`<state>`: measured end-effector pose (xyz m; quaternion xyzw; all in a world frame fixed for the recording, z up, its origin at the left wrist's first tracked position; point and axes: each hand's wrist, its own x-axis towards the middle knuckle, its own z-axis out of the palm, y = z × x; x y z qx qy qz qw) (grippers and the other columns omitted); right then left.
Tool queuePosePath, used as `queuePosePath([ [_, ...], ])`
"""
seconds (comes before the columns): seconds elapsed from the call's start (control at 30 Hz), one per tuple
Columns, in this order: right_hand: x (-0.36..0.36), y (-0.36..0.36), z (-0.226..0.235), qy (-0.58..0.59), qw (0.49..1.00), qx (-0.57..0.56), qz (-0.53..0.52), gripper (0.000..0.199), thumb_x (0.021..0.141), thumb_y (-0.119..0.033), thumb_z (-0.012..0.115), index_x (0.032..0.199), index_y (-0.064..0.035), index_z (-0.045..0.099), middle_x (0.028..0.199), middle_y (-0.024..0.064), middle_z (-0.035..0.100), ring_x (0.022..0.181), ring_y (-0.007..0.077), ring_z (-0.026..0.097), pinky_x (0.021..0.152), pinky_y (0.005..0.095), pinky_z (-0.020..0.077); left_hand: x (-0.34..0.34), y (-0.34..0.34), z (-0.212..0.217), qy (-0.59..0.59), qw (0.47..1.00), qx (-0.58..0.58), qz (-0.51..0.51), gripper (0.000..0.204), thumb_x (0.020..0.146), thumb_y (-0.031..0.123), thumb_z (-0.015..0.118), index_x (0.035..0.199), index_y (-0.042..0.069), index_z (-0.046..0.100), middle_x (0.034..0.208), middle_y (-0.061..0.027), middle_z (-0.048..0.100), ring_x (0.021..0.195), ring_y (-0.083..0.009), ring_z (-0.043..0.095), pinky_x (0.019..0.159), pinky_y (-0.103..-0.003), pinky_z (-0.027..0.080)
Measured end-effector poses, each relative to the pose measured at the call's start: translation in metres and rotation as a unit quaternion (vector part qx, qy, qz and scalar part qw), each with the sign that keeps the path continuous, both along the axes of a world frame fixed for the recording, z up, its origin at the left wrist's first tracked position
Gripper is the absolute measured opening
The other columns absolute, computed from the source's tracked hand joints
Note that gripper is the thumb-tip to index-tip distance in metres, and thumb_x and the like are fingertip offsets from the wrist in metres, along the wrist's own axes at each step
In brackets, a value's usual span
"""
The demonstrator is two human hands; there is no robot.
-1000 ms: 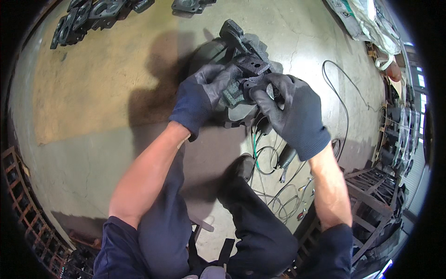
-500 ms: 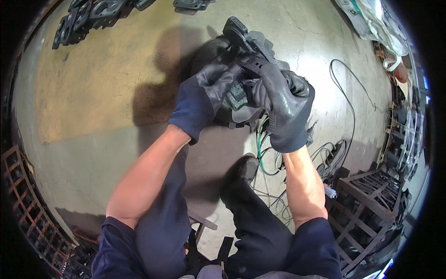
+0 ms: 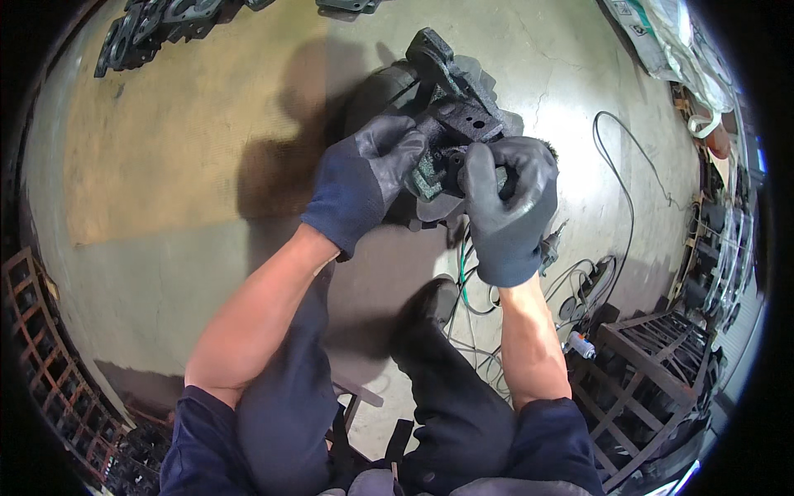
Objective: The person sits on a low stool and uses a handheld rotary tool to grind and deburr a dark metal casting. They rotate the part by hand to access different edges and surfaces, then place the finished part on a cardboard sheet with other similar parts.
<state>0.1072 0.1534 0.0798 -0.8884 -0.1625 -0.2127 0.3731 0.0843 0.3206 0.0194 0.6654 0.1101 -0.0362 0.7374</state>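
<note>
A rough black cast metal part (image 3: 467, 120) with a holed flat face and a greenish lower edge is held up in front of me. Beneath it stands a dark round support (image 3: 376, 95), mostly covered. My left hand (image 3: 376, 165), in a navy and grey coated glove, grips the part's left edge between thumb and fingers. At its lower right is my right hand (image 3: 513, 202), gloved alike, with thumb and fingers curled together. Something dark shows inside that curl, and a bristly dark edge sticks out past the knuckles; its kind is hidden.
More black castings (image 3: 157, 33) lie at the far left by a tan floor sheet (image 3: 190, 149). Cables (image 3: 633, 207) loop over the floor at right, near a metal cage crate (image 3: 641, 372). Another rusty cage (image 3: 58, 372) stands at left. White sacks (image 3: 670, 50) are at the far right.
My right hand has drawn slightly down and its thumb has turned, uncovering the part's holed face. The left hand keeps its grip, and the part has shifted slightly right.
</note>
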Motion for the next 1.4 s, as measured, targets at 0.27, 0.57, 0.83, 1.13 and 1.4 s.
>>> queuePosePath([
  [0.27,0.02,-0.02,0.017,-0.064,0.957,-0.246,0.139,0.021,0.082,-0.028,0.073,0.077,-0.0076,0.067,0.074,0.0107,0.065,0.071,0.031,0.064,0.059,0.041,0.0521,0.004,-0.002,0.006,0.007,0.997,0.075,-0.021,0.027,0.095,0.011,0.069,0.118,-0.002,0.066,0.107,-0.0059,0.071,0.097,-0.0085,0.061,0.088,-0.025,0.05],
  [0.57,-0.006,-0.024,0.049,0.117,0.96,-0.255,-0.002,0.048,0.09,-0.05,0.065,0.095,-0.0023,0.069,0.071,0.0179,0.067,0.061,0.0341,0.066,0.058,0.042,0.0532,0.03,0.007,0.051,-0.085,0.901,0.42,-0.074,0.029,0.092,0.021,0.067,0.112,0.0,0.067,0.1,-0.0239,0.069,0.092,-0.0347,0.068,0.085,-0.04,0.053],
  [0.83,0.039,0.014,0.033,-0.084,0.979,-0.178,0.052,0.041,0.089,-0.038,0.066,0.109,-0.0026,0.067,0.113,0.0222,0.065,0.11,0.0408,0.06,0.098,0.0473,0.0456,0.081,-0.021,-0.024,-0.297,0.924,0.24,0.024,0.046,0.091,0.02,0.061,0.133,0.004,0.055,0.136,-0.0234,0.053,0.124,-0.04,0.054,0.108,-0.042,0.043],
  [1.13,0.04,0.011,0.026,-0.016,0.966,-0.225,0.124,0.04,0.09,-0.031,0.064,0.118,-0.0015,0.063,0.122,0.0229,0.062,0.118,0.0424,0.056,0.103,0.0499,0.0425,0.064,-0.022,-0.004,-0.233,0.95,0.205,-0.025,0.057,0.087,0.019,0.063,0.141,0.007,0.048,0.141,-0.0202,0.05,0.133,-0.0347,0.048,0.113,-0.04,0.038],
  [1.4,0.042,0.005,0.022,-0.013,0.983,-0.153,0.102,0.036,0.092,-0.028,0.063,0.117,-0.0023,0.063,0.122,0.0219,0.063,0.116,0.0401,0.057,0.102,0.0475,0.0439,0.069,-0.027,0.003,-0.222,0.958,0.178,-0.026,0.051,0.088,0.014,0.063,0.138,0.007,0.052,0.135,-0.0187,0.052,0.126,-0.0344,0.053,0.108,-0.04,0.043],
])
